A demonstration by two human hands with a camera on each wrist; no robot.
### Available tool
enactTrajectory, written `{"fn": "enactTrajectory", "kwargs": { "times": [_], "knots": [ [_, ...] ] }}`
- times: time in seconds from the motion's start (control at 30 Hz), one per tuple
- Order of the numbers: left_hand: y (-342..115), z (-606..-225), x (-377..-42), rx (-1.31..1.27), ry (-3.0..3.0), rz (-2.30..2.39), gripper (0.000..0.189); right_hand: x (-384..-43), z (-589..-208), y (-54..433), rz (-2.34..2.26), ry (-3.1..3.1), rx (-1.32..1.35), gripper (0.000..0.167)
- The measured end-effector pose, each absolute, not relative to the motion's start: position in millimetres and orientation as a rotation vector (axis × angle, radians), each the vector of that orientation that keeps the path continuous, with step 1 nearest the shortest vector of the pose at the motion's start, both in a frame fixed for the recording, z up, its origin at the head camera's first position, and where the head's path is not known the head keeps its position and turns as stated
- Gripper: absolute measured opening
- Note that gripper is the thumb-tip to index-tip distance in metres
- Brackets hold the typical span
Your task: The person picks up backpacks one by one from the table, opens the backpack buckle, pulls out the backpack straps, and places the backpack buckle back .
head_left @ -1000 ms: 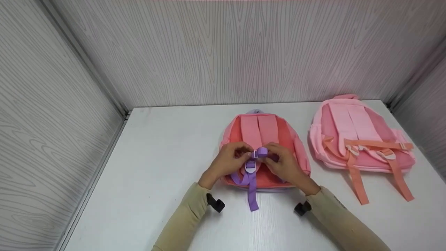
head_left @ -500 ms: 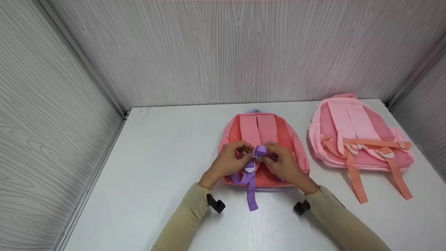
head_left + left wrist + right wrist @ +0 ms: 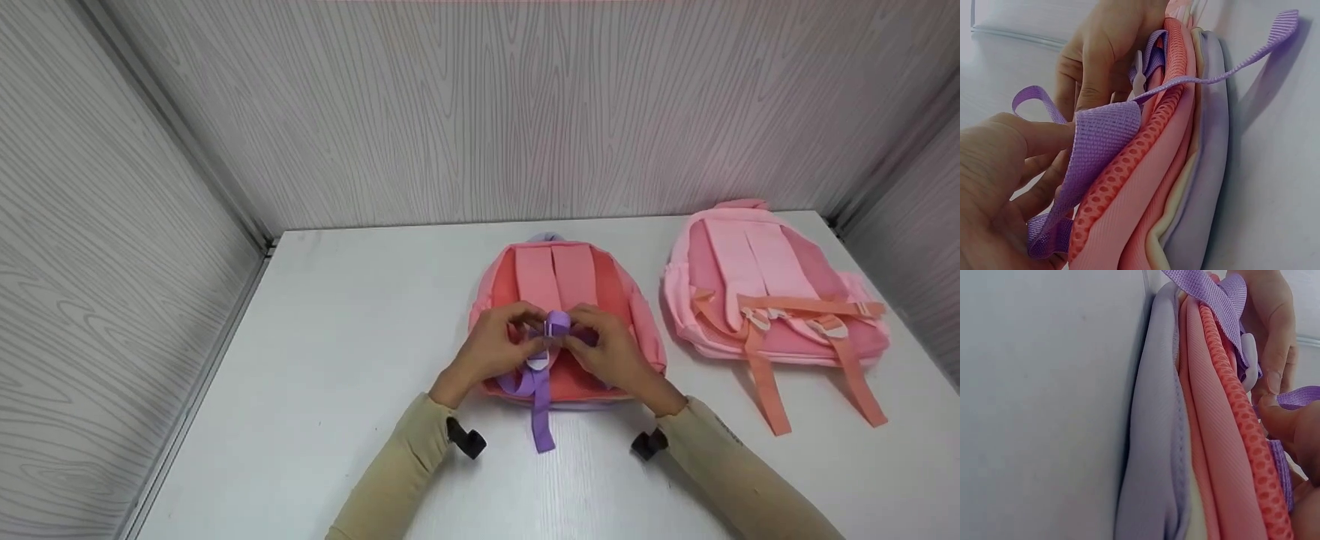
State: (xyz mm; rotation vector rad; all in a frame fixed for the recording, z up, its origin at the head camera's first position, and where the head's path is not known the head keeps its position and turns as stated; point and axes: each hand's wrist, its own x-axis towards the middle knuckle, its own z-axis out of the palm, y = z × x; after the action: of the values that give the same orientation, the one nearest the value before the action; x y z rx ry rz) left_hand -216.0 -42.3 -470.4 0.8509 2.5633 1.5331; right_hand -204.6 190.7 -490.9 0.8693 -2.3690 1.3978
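Observation:
A coral-pink backpack (image 3: pixel 577 274) lies with its shoulder straps facing up. Over its lower middle, my left hand (image 3: pixel 487 349) and right hand (image 3: pixel 615 352) meet at a purple webbing strap (image 3: pixel 559 321). Each pinches it between thumb and fingers, close to a small buckle (image 3: pixel 550 330). Just below is a white buckle (image 3: pixel 538 363), partly covered by the left fingers. From it a purple strap end (image 3: pixel 542 431) hangs onto the table. In the left wrist view, purple webbing (image 3: pixel 1100 135) stands in a fold over the coral mesh padding (image 3: pixel 1109 185).
At the right lies a light pink backpack (image 3: pixel 739 255) with orange straps (image 3: pixel 772 394) trailing toward the front. Both bags rest on a white table (image 3: pixel 337 337). Wood-grain panels (image 3: pixel 450 112) rise at the back and sides.
The upright purple loop has shifted slightly left, closer to the left fingertips, and the right fingertips have followed it. Both arms stay almost still.

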Motion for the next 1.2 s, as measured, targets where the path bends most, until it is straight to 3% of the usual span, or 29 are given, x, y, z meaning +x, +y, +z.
{"fn": "enactTrajectory", "kwargs": {
  "times": [0.2, 0.47, 0.83, 1.2],
  "knots": [
    [-42.1, -470.5, -216.3, 0.849, 2.564, 1.555, 0.026, -203.6, -487.5, 192.6, 1.409, -2.415, 0.856, 0.027],
    [-42.4, -470.9, -217.2, 0.833, 2.584, 1.536, 0.026, -203.1, -470.0, 196.5, 1.497, -2.415, 0.848, 0.042],
    [-42.6, -470.6, -218.0, 0.827, 2.584, 1.532, 0.028, -202.5, -450.1, 190.6, 1.474, -2.369, 0.880, 0.040],
    [-42.9, -470.7, -216.7, 0.763, 2.584, 1.524, 0.030, -202.9, -444.4, 183.6, 1.413, -2.372, 0.895, 0.028]
  ]
}}
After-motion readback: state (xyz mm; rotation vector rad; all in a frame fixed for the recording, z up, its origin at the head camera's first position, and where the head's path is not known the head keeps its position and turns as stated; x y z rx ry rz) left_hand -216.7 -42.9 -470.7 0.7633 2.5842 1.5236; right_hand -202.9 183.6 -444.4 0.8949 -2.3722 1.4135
